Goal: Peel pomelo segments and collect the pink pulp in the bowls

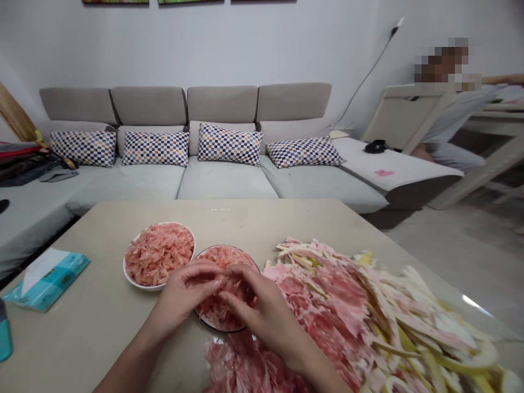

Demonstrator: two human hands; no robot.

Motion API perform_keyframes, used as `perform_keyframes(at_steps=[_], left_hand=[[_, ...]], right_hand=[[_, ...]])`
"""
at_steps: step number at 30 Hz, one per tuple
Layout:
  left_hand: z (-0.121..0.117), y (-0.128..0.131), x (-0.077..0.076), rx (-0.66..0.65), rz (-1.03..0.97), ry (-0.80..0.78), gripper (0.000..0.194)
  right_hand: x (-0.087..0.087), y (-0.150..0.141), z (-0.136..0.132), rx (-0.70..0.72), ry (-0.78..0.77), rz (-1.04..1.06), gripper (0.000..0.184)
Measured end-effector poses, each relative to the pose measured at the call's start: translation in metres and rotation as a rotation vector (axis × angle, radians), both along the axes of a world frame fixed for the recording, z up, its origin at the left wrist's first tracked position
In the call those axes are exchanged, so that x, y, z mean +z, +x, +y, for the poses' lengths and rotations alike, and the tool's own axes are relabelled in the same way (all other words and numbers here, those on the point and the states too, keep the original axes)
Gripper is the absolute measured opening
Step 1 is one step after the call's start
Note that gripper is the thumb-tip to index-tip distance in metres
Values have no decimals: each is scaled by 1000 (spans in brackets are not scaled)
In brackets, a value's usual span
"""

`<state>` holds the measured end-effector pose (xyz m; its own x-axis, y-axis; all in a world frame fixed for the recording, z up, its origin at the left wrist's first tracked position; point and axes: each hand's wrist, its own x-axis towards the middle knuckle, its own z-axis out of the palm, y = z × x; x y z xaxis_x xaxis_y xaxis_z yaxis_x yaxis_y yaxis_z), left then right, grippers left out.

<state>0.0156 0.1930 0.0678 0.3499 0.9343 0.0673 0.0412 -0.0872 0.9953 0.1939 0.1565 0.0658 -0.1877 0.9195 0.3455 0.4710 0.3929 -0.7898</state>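
Over a dark-rimmed bowl [221, 328] of loose pink pomelo pulp [225, 254], my two hands meet with bent fingers. My left hand [186, 289] pinches one side of a small pink piece of pomelo flesh [221, 281]. From the other side, my right hand [260, 305] has its thumb and fingers closed on the same piece. The fingers partly hide it, and its exact shape is unclear. Left of this bowl stands a white bowl [133, 281] heaped with pink pulp [159, 254]. Pink membrane scraps [327, 305] lie beside my right hand and below the dark-rimmed bowl.
Long white and yellow pomelo peels [429, 333] cover the table's right side. A blue tissue pack [49, 278] lies at left, near a teal object [4, 330] at the edge. Beyond the table [262, 218] is a grey sofa [225, 180] with checkered cushions. A person [454, 120] sits at far right.
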Motion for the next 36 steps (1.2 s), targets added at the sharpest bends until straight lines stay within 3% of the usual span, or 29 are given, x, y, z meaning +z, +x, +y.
perform_keyframes(at_steps=[2,6,13,25,36], left_hand=[[-1,-1,0,27,17,42,19],[-3,1,-3,69,-79,-55,32],[-3,4,-6,83,-126,-79,27],[-8,6,-3,199,-8,99,19],[-4,-1,-3,98,65,85,18]], right_hand=[[2,1,0,-26,-11,29,23],[1,0,3,-35,-16,64,19],[-3,-7,2,-38,25,177,11],[-6,-10,1,-98,87,180,13],[0,-5,3,-35,40,164,6]])
